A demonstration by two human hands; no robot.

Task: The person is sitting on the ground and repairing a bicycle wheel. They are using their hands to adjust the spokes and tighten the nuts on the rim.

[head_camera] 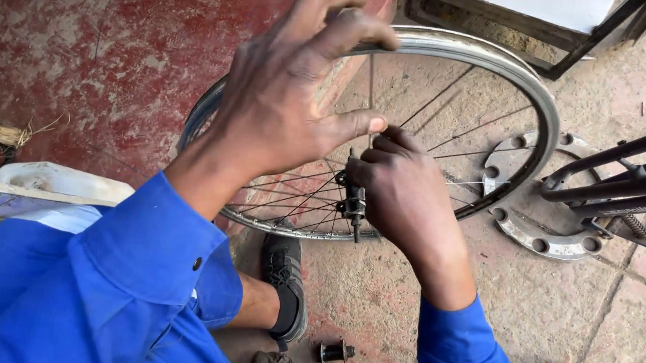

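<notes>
One spoked wheel with a shiny metal rim stands mid-frame. My right hand pinches its black hub; my left hand rests spread on the rim. One flat holed steel ring lies right, one small hub part at the bottom.
</notes>
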